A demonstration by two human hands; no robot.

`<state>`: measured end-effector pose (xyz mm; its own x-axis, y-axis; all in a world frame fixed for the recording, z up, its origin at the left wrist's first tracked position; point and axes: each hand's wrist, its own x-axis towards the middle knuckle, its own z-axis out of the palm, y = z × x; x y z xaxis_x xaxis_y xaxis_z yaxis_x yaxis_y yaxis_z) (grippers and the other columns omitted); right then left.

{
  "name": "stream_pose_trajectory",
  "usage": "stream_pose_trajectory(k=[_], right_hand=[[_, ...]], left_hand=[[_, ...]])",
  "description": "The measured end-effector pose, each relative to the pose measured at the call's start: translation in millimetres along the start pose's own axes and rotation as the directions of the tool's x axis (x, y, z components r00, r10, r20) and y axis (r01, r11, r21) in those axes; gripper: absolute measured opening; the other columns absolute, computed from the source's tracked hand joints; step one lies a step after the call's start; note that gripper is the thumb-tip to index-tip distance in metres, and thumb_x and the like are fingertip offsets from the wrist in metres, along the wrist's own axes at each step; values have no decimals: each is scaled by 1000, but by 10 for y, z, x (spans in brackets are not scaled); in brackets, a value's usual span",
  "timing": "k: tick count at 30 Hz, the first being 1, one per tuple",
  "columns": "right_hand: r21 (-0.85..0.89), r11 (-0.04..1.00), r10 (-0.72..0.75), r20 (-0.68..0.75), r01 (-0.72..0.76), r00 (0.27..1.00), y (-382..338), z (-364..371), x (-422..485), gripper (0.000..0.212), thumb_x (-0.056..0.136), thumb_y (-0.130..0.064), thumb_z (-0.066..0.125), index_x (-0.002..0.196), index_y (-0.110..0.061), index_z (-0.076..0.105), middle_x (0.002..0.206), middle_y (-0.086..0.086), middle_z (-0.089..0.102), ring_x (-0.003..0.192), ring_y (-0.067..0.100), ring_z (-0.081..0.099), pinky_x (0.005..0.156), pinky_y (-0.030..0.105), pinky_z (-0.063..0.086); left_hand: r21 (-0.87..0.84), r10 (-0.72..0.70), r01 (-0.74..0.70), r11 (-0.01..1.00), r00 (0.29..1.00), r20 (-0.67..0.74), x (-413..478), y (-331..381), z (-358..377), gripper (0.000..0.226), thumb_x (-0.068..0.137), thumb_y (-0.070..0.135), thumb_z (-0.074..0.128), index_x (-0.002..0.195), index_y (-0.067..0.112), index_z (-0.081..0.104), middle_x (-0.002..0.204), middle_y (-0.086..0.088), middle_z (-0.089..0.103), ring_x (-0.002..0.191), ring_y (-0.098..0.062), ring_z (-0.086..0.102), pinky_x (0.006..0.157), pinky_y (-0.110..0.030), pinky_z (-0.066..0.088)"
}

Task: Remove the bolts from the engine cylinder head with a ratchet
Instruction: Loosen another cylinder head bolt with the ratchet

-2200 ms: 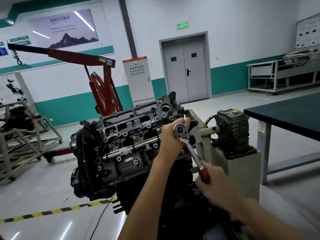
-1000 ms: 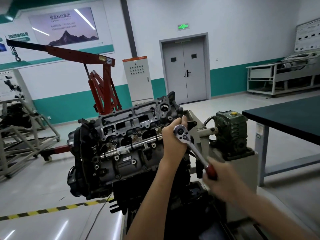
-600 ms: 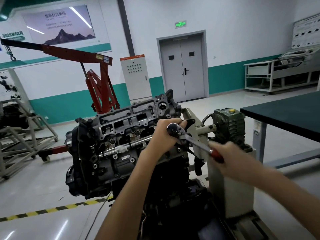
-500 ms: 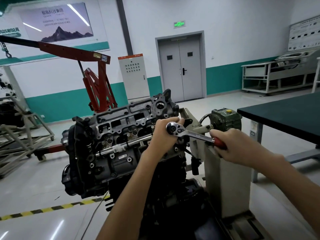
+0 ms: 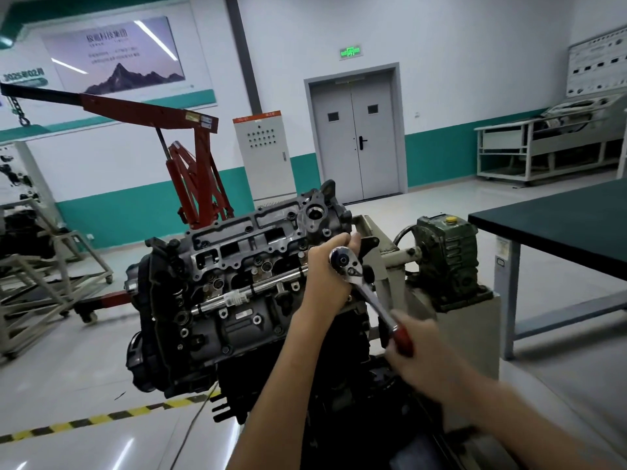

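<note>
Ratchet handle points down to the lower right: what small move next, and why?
Probably sweep the right hand upward, turning the ratchet anticlockwise for a loosening stroke. The left hand cups its head against the cylinder head, so the tool looks seated; the bolt is hidden.

I'm holding the ratchet [image 5: 369, 296] with its chrome head sitting at the right end of the grey cylinder head [image 5: 244, 252]. My left hand [image 5: 327, 276] is wrapping around it there. My right hand [image 5: 417, 354] is gripping the red handle, which is slanting down toward me. The cylinder head is lying tilted, with its open face toward me.
</note>
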<state>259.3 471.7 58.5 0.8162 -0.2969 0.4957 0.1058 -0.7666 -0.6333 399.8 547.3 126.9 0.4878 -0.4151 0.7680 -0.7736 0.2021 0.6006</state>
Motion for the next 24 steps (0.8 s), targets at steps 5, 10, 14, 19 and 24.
stream_pose_trajectory(k=[5,10,14,19,24], right_hand=[[-507,818,-235,134,271,963,140,-837,422,15,81,-15,62,95,-12,57,63,-7,58,49,8,54,46,17,44],[-337,932,-148,-20,133,989,98,-456,163,17,76,-7,69,90,-7,59,53,-15,44,42,-3,46,41,7,37],[138,988,85,-166,-62,982,-146,307,-174,17,79,-6,64,82,-16,51,49,-8,44,40,0,48,41,8,34],[278,959,80,-108,-47,991,-321,548,-180,26,79,-4,61,81,-25,47,55,-4,49,45,5,51,44,9,36],[-213,967,-113,124,138,986,139,-396,106,19,80,-9,64,96,-14,55,61,-9,54,47,6,55,45,12,43]], left_hand=[[140,67,-86,986,988,138,69,19,-109,48,96,13,55,53,19,34,49,9,33,47,-5,27,48,-24,25],[-21,74,-77,997,992,-101,-16,15,83,48,97,8,50,52,2,34,48,2,31,45,-8,27,44,-32,21],[-145,-15,-22,989,969,-247,-26,47,232,48,99,6,47,55,-4,32,50,-6,29,45,-10,26,44,-22,20],[-115,-40,14,993,974,-223,-29,10,131,47,99,7,49,56,-7,34,50,-16,30,47,-20,26,45,-34,21],[127,59,-81,989,984,167,37,33,-149,48,96,10,55,52,15,38,48,-4,38,46,-8,31,47,-22,27]])
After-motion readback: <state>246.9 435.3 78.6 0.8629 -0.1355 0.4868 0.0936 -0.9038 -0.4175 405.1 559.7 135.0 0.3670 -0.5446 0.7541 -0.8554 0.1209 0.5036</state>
